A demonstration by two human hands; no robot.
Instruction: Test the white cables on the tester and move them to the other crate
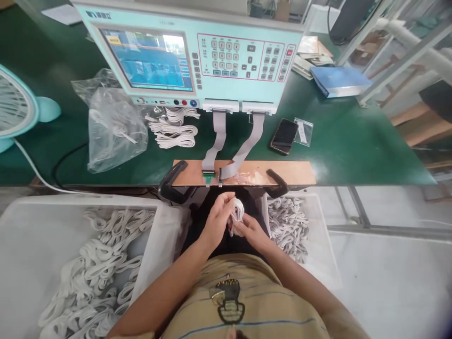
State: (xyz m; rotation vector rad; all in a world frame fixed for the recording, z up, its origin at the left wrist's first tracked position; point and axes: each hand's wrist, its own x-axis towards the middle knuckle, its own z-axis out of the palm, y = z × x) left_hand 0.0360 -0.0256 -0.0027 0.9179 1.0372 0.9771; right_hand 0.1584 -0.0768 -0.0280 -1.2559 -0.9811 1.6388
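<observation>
Both of my hands hold one coiled white cable (238,210) in front of my lap, just below the wooden fixture board (289,172). My left hand (216,219) grips the coil from the left and above. My right hand (251,232) pinches it from below right. Two grey ribbon cables (219,136) run from the light blue tester machine (197,52) down to connectors on the board. The cable's plug ends are hidden by my fingers.
A white bin (31,235) of coiled white cables stands at my left, another bin (318,221) at my right. On the green table lie a plastic bag (113,127), bundled cables (174,132), a phone (283,135), a blue folder (339,80) and a fan (17,108).
</observation>
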